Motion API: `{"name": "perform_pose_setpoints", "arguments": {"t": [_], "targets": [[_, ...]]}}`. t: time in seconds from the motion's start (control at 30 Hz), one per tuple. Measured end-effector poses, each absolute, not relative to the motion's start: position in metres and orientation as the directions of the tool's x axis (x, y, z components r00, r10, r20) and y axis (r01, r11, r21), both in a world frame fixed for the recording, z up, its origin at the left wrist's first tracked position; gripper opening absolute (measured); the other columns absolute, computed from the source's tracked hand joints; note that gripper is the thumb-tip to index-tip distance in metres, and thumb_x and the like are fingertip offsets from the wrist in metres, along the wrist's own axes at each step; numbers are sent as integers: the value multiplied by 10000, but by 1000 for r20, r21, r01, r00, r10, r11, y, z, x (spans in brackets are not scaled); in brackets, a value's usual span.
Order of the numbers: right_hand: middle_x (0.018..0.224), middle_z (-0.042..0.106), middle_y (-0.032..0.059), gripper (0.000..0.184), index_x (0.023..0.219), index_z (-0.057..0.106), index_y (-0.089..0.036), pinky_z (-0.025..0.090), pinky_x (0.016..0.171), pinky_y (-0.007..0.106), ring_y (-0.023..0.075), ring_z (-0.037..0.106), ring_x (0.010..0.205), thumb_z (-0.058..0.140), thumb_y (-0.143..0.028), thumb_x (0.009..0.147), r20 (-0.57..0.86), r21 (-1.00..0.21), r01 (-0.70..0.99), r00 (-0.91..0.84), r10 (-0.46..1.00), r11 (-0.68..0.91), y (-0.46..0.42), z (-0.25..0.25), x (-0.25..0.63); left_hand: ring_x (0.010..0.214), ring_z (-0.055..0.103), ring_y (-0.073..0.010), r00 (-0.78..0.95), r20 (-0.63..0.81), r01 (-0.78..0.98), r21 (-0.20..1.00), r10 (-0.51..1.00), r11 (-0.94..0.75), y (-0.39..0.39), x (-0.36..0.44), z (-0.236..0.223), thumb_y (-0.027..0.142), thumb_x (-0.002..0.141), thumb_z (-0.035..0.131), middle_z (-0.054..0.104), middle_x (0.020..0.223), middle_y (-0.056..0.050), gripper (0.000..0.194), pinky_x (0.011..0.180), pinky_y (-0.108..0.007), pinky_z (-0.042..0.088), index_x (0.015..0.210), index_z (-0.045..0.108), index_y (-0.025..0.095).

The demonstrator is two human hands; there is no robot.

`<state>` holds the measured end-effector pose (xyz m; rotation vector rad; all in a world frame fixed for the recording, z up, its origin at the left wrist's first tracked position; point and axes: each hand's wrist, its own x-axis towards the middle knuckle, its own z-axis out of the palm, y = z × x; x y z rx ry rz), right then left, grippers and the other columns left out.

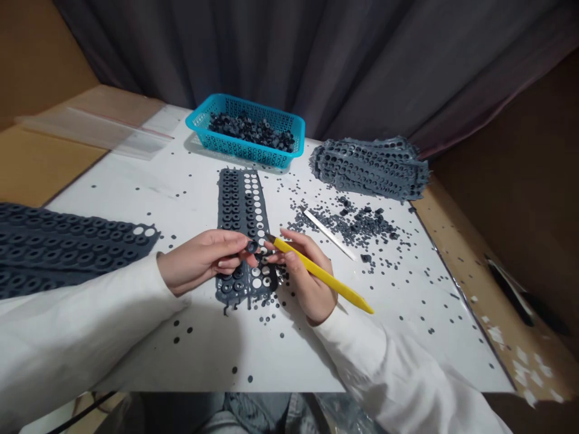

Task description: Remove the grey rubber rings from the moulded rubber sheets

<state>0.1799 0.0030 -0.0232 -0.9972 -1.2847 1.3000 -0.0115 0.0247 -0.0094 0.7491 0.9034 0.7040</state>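
Between the thumb and fingers of my left hand is a small black rubber ring. My right hand grips a yellow-handled tool like a pen, its dark tip close to the ring; whether they touch I cannot tell. Beneath both hands lies a dark rubber sheet with rows of moulded rings and a column of round holes down its right side. Part of that sheet is hidden by my fingers.
A blue basket of small black parts stands at the back. Stacked punched sheets lie back right, near a white strip and scattered black discs. Another ringed sheet is at left, clear plastic bags behind it.
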Motion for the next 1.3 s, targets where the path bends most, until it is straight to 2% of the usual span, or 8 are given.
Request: {"name": "perform_pose_setpoints", "arguments": {"t": [0.13,0.33,0.67,0.87,1.0,1.13,1.2,1.3], "targets": [[1037,687,55,267,1098,622,-229,507,885,383,184,662,917,558,-266,841,104,-978,-193,-139,985,76,3,-19,181,482,293,-52,452,-435,-177,812,779,557,24,-11,-11,342,786,608,631,706,-68,236,460,-207,222,774,642,108],[837,727,22,148,899,693,-235,560,772,342,175,692,763,664,-221,755,14,-964,-265,-132,991,-21,5,-20,183,478,287,-45,465,-437,-169,810,770,562,24,-9,-13,360,807,583,639,719,-59,249,462,-200,205,767,639,121],[1059,672,54,57,815,657,-204,486,903,391,192,615,1019,637,-181,767,126,-982,-168,-272,954,81,1,-12,180,462,294,-54,455,-395,-44,885,798,463,21,-4,-9,458,771,590,606,648,-37,346,440,-218,204,714,609,117],[984,693,54,61,861,613,-212,519,845,392,185,648,929,585,-204,808,178,-983,19,-182,967,185,4,-8,182,477,348,-79,475,-357,66,926,804,371,19,-5,-9,483,818,509,637,695,-58,376,450,-232,255,786,641,132],[946,682,68,74,852,621,-211,533,742,393,204,646,873,568,-226,802,430,-833,412,59,901,370,38,-4,227,583,494,-128,341,-221,278,952,914,126,20,-9,-7,449,809,530,658,752,-56,315,526,-251,368,859,651,162],[733,669,82,74,754,624,-170,498,698,420,251,639,742,599,-237,734,427,-547,820,102,898,167,70,-3,282,767,554,-177,446,52,567,756,894,-327,23,-12,-7,340,790,566,641,860,-50,196,685,-287,429,881,639,183],[787,672,101,60,716,614,-168,466,794,458,283,627,865,603,-227,715,451,-496,849,76,889,179,72,-3,289,890,543,-201,544,123,578,661,830,-478,24,-12,-9,284,809,531,626,917,-64,185,781,-310,429,926,623,173],[999,651,104,50,728,613,-180,416,897,463,261,576,1019,602,-229,732,491,-627,700,15,871,342,60,-3,264,939,522,-213,613,138,592,571,778,-569,24,-8,-13,252,838,483,607,942,-77,211,808,-327,429,983,602,156]]}}
